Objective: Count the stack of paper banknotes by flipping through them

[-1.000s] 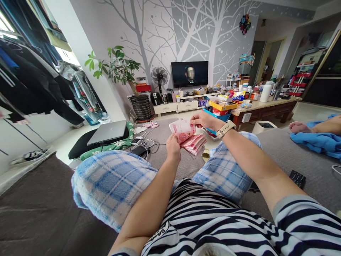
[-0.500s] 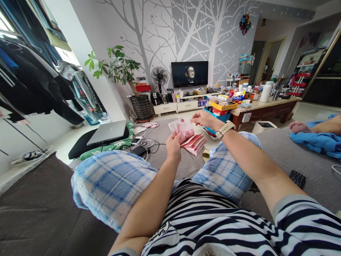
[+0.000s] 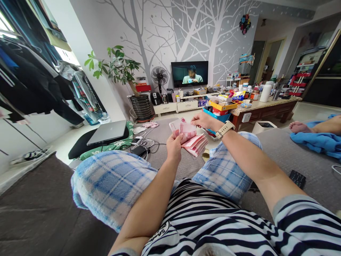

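Observation:
A bundle of red and white banknotes (image 3: 196,145) is folded over in my left hand (image 3: 174,145), whose thumb presses on the near side. Its lower ends fan out in several layers toward the lower right. My right hand (image 3: 203,120), with a beige watch (image 3: 225,130) on the wrist, pinches the upper right corner of the top banknote (image 3: 186,128). That note stands up from the bundle, and both hands are on it. The hands are in front of me, above the gap between my knees in blue checked trousers (image 3: 114,181).
A grey laptop (image 3: 108,133) lies at the left on a dark cushion, near tangled cables (image 3: 149,145) and a black power brick. Ahead is a cluttered table (image 3: 285,102). At the right are a keyboard (image 3: 297,179) and another person's foot (image 3: 297,127) by a blue cloth.
The top banknote has shifted slightly to the right and bent a little more. Both hands have hardly moved. The television picture is different.

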A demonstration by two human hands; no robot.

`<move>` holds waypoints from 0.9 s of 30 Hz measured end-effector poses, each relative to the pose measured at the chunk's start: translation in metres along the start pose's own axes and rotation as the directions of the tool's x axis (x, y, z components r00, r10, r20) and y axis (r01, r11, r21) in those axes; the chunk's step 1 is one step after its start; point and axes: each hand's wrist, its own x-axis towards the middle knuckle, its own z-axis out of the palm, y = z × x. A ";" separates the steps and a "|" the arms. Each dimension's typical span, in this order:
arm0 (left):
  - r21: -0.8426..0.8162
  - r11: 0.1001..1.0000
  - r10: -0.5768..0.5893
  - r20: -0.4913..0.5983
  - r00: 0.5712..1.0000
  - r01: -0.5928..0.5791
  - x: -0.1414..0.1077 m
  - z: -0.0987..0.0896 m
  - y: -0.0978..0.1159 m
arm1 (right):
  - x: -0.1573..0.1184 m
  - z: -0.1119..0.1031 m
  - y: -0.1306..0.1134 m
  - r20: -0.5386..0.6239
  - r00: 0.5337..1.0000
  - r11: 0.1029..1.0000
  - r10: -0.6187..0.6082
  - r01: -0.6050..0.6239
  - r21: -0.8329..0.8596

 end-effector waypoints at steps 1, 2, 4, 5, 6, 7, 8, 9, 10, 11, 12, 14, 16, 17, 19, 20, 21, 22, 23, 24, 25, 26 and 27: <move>0.001 1.000 -0.001 0.002 1.000 0.001 0.000 0.000 0.000 | 0.000 0.000 0.001 0.003 1.000 1.000 -0.001 0.001 -0.001; 0.002 1.000 -0.002 0.003 1.000 0.002 -0.001 0.000 0.001 | 0.001 0.000 0.001 0.007 1.000 1.000 -0.002 0.002 -0.002; 0.005 1.000 -0.003 0.003 1.000 0.003 -0.001 0.000 0.001 | 0.001 0.000 0.002 0.007 1.000 1.000 -0.005 0.005 0.000; 0.007 1.000 -0.003 0.002 1.000 0.003 -0.001 0.000 0.001 | 0.001 0.000 0.001 0.006 1.000 1.000 -0.005 0.005 0.001; 0.007 1.000 -0.004 -0.001 1.000 0.004 -0.001 0.000 0.001 | 0.001 0.000 0.001 0.004 1.000 1.000 -0.004 0.004 0.003; 0.005 1.000 -0.004 -0.005 1.000 0.004 -0.001 0.000 0.000 | 0.000 0.000 0.000 0.002 1.000 1.000 -0.003 0.003 0.004; 0.000 1.000 -0.004 -0.008 1.000 0.004 -0.001 0.000 0.000 | 0.000 0.000 0.000 0.002 1.000 1.000 -0.002 0.002 0.006; -0.006 1.000 -0.005 -0.007 1.000 0.005 -0.001 0.000 0.000 | 0.000 0.000 -0.001 0.002 1.000 1.000 -0.001 0.001 0.009; -0.012 1.000 -0.006 -0.004 1.000 0.006 -0.001 0.000 0.001 | 0.000 0.000 -0.002 0.004 1.000 1.000 -0.001 0.001 0.013; -0.019 1.000 -0.006 0.000 1.000 0.006 -0.001 0.000 0.001 | -0.001 0.000 -0.003 0.006 1.000 1.000 -0.002 0.002 0.016; -0.025 1.000 -0.006 0.005 1.000 0.007 -0.001 0.000 0.001 | -0.001 0.000 -0.004 0.007 1.000 1.000 -0.002 0.002 0.018; -0.034 0.999 -0.002 -0.003 1.000 0.002 0.000 0.000 0.001 | -0.002 0.000 -0.005 0.007 1.000 1.000 0.001 -0.001 0.019; -0.041 0.999 0.012 -0.040 0.999 -0.014 0.001 0.000 0.001 | -0.004 0.000 -0.007 0.008 1.000 1.000 0.002 -0.002 0.020; -0.043 0.999 0.021 -0.061 0.998 -0.024 0.001 0.000 0.001 | -0.004 0.000 -0.007 0.010 1.000 1.000 0.001 -0.001 0.021; -0.045 0.998 0.034 -0.090 0.995 -0.038 0.002 0.000 0.001 | -0.005 0.000 -0.008 0.015 1.000 1.000 -0.005 0.005 0.027; -0.045 0.998 0.033 -0.098 0.995 -0.037 0.002 -0.001 0.001 | -0.005 0.000 -0.008 0.017 1.000 1.000 -0.008 0.007 0.028; -0.044 0.999 0.027 -0.103 0.994 -0.032 0.002 -0.001 0.001 | -0.006 0.000 -0.008 0.017 1.000 1.000 -0.009 0.009 0.030; -0.043 0.999 0.019 -0.110 0.994 -0.024 0.003 -0.001 0.000 | -0.006 0.000 -0.008 0.019 1.000 0.999 -0.010 0.010 0.031; -0.040 0.999 0.012 -0.117 0.993 -0.017 0.003 -0.001 0.000 | -0.006 0.000 -0.008 0.020 1.000 0.999 -0.009 0.009 0.032; -0.036 0.999 0.008 -0.126 0.992 -0.012 0.003 -0.001 0.000 | -0.006 0.000 -0.009 0.022 1.000 0.999 -0.008 0.007 0.033; -0.031 0.999 0.008 -0.136 0.991 -0.012 0.003 -0.001 0.000 | -0.006 0.000 -0.009 0.024 1.000 0.999 -0.006 0.005 0.035; -0.027 1.000 0.010 -0.142 0.990 -0.014 0.003 -0.002 -0.001 | -0.006 0.000 -0.009 0.026 1.000 0.999 -0.005 0.004 0.037; -0.024 1.000 0.012 -0.145 0.989 -0.016 0.004 -0.002 -0.001 | -0.006 0.000 -0.010 0.028 1.000 0.999 -0.005 0.004 0.040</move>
